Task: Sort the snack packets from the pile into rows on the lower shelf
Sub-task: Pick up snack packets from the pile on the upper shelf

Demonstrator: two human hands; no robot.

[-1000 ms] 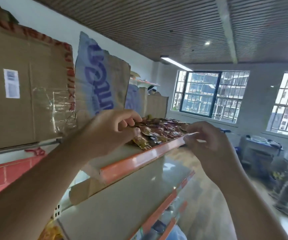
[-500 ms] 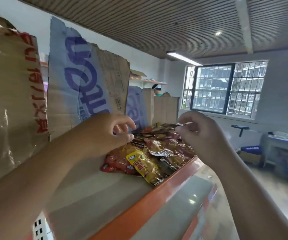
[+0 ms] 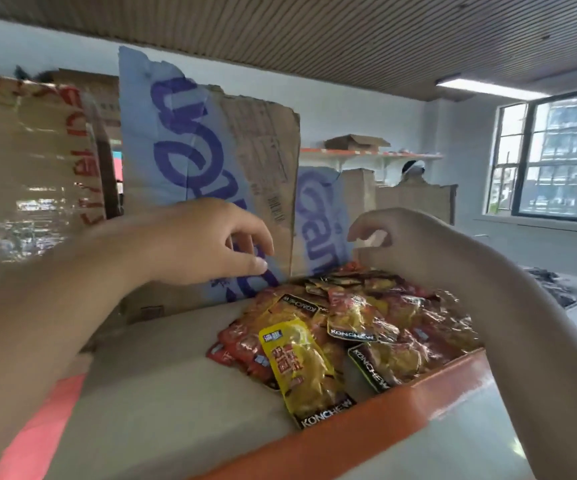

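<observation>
Looked across a pale shelf (image 3: 162,420) edged with an orange front lip. Found tall cardboard standing along its back: a brown sheet (image 3: 30,168) with red lettering at far left, a blue-printed sheet (image 3: 190,150) just beside it toward the middle, and smaller pieces further right. Noted a window (image 3: 557,161) in the far wall at right.

Found the pile of snack packets (image 3: 401,317) on the right part of this shelf, touching the orange lip in front and reaching back to the cardboard. Made out red, orange and yellow wrappers overlapping, several marked KONCHEW.

Saw the left hand (image 3: 204,240) raised above the bare shelf left of the pile, in front of the blue-printed sheet, with fingers loosely bent, thumb stretched forward and nothing in its grasp. Saw the right hand (image 3: 415,244) over the far end of the pile, its back toward the camera and its fingers hooked downward. Could not tell whether it gripped a packet, the lower fingertips being hidden behind the hand.

Picked out one yellow packet (image 3: 301,368) lying on top at the pile's near corner, its lower end against the orange lip.
</observation>
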